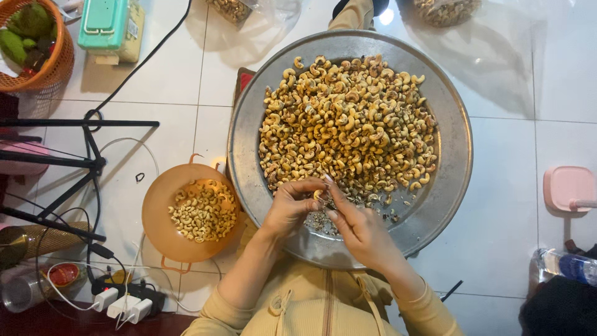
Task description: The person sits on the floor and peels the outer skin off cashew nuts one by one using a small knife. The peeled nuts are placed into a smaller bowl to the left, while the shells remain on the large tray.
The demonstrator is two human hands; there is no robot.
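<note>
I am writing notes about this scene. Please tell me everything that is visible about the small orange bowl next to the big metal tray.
The orange bowl is round and looks like plastic, with thin loop handles at its upper and lower edges. It stands upright on the white tiled floor, at the left of the metal tray, its rim against or slightly under the tray's edge. It holds a loose heap of pale peeled cashew kernels, covering part of its bottom. Neither hand touches it.

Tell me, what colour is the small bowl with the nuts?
Orange; the bowl shows best in the head view.

2 clear bags of nuts (444, 9) at top; labelled bottle (569, 264) at right.
</note>
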